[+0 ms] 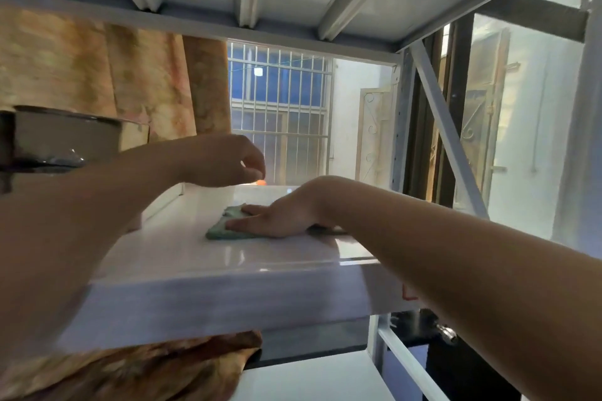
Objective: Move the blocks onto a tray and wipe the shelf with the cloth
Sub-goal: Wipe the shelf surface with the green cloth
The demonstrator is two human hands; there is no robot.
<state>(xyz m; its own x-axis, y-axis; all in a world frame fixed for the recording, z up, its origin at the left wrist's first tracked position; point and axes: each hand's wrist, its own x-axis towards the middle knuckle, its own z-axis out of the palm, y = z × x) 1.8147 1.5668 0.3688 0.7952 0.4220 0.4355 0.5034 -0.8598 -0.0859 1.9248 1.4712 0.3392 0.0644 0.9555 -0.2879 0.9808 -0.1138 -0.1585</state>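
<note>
Bare right hand [280,217] presses rumpled green cloth [221,231] flat on glossy shelf [195,267].

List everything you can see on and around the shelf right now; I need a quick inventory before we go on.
shelf: one, glossy white, centre
cloth: one, green, on the shelf
pot: one, grey metal, far left
curtain: one, orange-brown, left, behind the shelf
window bars: one set, white, background
orange object: one, small, at the shelf's back; too hidden to name
left hand: one, fingers curled, raised over the shelf's back; any hold unclear
right hand: one, flat, pressing the cloth
</note>
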